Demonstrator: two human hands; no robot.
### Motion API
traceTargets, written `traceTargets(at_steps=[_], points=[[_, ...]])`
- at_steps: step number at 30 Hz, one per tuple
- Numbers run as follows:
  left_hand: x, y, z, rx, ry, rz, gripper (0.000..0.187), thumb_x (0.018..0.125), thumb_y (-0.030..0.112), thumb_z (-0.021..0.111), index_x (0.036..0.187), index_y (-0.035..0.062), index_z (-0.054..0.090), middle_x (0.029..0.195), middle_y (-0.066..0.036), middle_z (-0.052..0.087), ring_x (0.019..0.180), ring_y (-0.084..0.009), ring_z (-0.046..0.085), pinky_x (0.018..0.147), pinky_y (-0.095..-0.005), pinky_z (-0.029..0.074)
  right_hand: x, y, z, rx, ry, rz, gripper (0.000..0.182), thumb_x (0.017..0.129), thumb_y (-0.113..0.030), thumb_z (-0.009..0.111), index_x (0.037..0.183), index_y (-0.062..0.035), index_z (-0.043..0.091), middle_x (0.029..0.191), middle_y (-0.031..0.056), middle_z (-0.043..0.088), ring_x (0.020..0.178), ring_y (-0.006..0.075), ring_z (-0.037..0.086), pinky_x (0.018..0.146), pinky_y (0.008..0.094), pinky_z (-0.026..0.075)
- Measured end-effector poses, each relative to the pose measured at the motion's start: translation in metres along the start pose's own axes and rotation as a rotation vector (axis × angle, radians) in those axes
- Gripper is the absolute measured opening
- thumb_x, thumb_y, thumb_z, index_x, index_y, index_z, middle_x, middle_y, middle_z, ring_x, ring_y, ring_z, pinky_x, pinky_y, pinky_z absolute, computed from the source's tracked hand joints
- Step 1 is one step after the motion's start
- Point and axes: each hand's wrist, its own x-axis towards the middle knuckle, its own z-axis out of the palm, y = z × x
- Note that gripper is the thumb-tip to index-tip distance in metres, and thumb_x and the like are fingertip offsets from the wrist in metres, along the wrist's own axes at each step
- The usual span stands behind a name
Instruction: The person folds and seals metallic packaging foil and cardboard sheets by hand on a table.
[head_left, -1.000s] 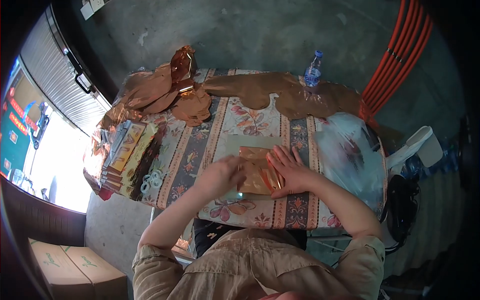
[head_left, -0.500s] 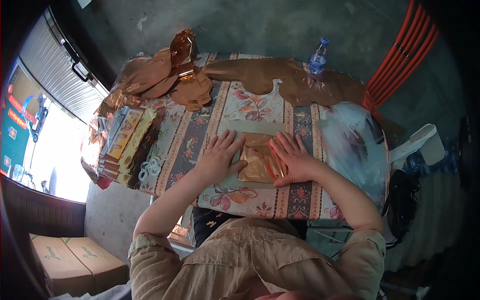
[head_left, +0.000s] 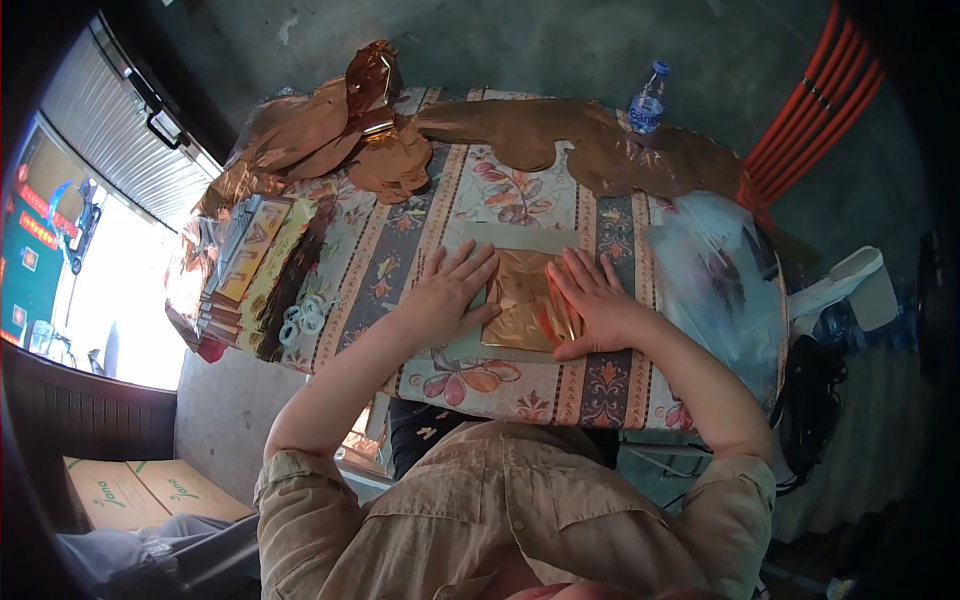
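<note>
A folded piece of shiny copper-gold foil (head_left: 515, 300) lies in front of me on a flat pale green sheet (head_left: 520, 238). My left hand (head_left: 440, 298) rests flat with its fingers spread, its fingertips and thumb at the foil's left edge. On the opposite side my right hand (head_left: 598, 308) is also flat and open, pressing on the foil's right edge, where the surface reflects orange. Neither hand grips anything. Part of the foil's right side is hidden under the right hand.
Copper foil sheets (head_left: 300, 130) and a long brown sheet (head_left: 510, 122) lie along the table's far side, with a water bottle (head_left: 647, 105). Printed packs (head_left: 258, 255) and white rings (head_left: 302, 322) sit left; clear plastic (head_left: 710, 275) lies right. Cartons (head_left: 130, 490) stand at lower left.
The whole view has shifted slightly. Both hands stay flat at the foil's sides, with little visible movement. More grey fabric shows over the cartons at lower left.
</note>
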Motion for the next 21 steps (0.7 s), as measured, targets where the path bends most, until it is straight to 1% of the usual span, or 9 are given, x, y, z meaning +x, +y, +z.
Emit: traceTargets(at_steps=[1, 5, 7, 8, 10, 17, 19, 20, 21], points=[[0.0, -0.002, 0.001, -0.005, 0.047, 0.038, 0.068, 0.094, 0.043, 0.052, 0.148, 0.0052, 0.033, 0.155, -0.013, 0.029, 0.145, -0.0304, 0.023, 0.117, -0.0524, 0.018, 0.0, -0.001, -0.001, 0.002, -0.001, 0.0, 0.133, 0.062, -0.074, 0.071, 0.154, -0.007, 0.003, 0.158, 0.0267, 0.0, 0.148, 0.037, -0.005, 0.117, 0.0535, -0.002], [0.0, 0.0, -0.004, 0.031, 0.032, 0.021, 0.066, 0.093, 0.043, 0.053, 0.144, 0.004, 0.039, 0.153, -0.014, 0.034, 0.143, -0.0314, 0.028, 0.116, -0.0507, 0.021, 0.0, 0.0, -0.002, -0.002, -0.005, 0.002, 0.133, 0.062, -0.074, 0.071, 0.155, -0.0073, 0.003, 0.158, 0.0264, 0.0, 0.148, 0.0367, -0.005, 0.117, 0.0536, -0.002], [0.003, -0.001, -0.005, 0.054, 0.037, 0.034, 0.063, 0.092, 0.043, 0.055, 0.14, 0.0035, 0.045, 0.149, -0.014, 0.039, 0.14, -0.0318, 0.033, 0.113, -0.0484, 0.026, 0.0, 0.0, 0.0, -0.008, -0.009, -0.001, 0.133, 0.062, -0.074, 0.071, 0.155, -0.0077, 0.003, 0.158, 0.0261, 0.0, 0.148, 0.0366, -0.005, 0.117, 0.0536, -0.002], [0.005, -0.003, -0.006, 0.052, 0.034, 0.032, 0.063, 0.092, 0.043, 0.055, 0.14, 0.0035, 0.045, 0.149, -0.014, 0.039, 0.14, -0.0318, 0.033, 0.113, -0.0484, 0.026, 0.0, 0.001, 0.0, -0.007, -0.002, -0.002, 0.132, 0.062, -0.073, 0.071, 0.155, -0.0083, 0.003, 0.158, 0.0258, 0.0, 0.148, 0.0365, -0.005, 0.117, 0.0536, -0.002], [0.008, -0.006, -0.007, 0.054, 0.027, 0.056, 0.065, 0.09, 0.045, 0.057, 0.139, 0.0034, 0.046, 0.146, -0.014, 0.043, 0.138, -0.0315, 0.036, 0.111, -0.0466, 0.03, 0.0, 0.001, 0.001, -0.005, 0.006, -0.003, 0.132, 0.062, -0.073, 0.071, 0.155, -0.0089, 0.003, 0.158, 0.0256, 0.0, 0.149, 0.0363, -0.005, 0.117, 0.0536, -0.002], [0.005, -0.01, -0.009, 0.024, 0.05, 0.08, 0.069, 0.087, 0.047, 0.063, 0.138, 0.0041, 0.047, 0.145, -0.014, 0.044, 0.137, -0.0318, 0.037, 0.111, -0.0462, 0.03, 0.001, 0.003, 0.002, 0.005, 0.014, -0.005, 0.131, 0.062, -0.074, 0.071, 0.155, -0.0099, 0.004, 0.158, 0.0252, 0.0, 0.149, 0.0363, -0.005, 0.117, 0.0542, -0.003], [0.001, -0.011, -0.006, -0.087, 0.133, 0.082, 0.066, 0.086, 0.043, 0.066, 0.138, 0.0061, 0.048, 0.146, -0.014, 0.043, 0.138, -0.0325, 0.037, 0.112, -0.0458, 0.03, 0.0, 0.003, 0.003, 0.009, 0.006, -0.005, 0.131, 0.062, -0.074, 0.071, 0.155, -0.0097, 0.005, 0.158, 0.0252, 0.0, 0.148, 0.0364, -0.005, 0.117, 0.0544, -0.003], [-0.002, -0.012, -0.006, -0.089, 0.127, 0.08, 0.066, 0.086, 0.043, 0.066, 0.138, 0.0061, 0.048, 0.146, -0.014, 0.043, 0.138, -0.0325, 0.037, 0.112, -0.0458, 0.03, 0.0, 0.003, 0.003, 0.013, 0.011, -0.008, 0.131, 0.062, -0.074, 0.071, 0.155, -0.0097, 0.005, 0.158, 0.0253, 0.0, 0.148, 0.0365, -0.005, 0.117, 0.0543, -0.003], [-0.005, -0.014, -0.006, -0.148, 0.172, 0.102, 0.065, 0.086, 0.04, 0.068, 0.138, 0.0078, 0.048, 0.145, -0.015, 0.044, 0.137, -0.0336, 0.037, 0.112, -0.0457, 0.03, 0.0, 0.003, 0.003, 0.014, 0.018, -0.012, 0.131, 0.062, -0.074, 0.071, 0.155, -0.0097, 0.005, 0.158, 0.0254, -0.001, 0.148, 0.0365, -0.005, 0.117, 0.0543, -0.003]])
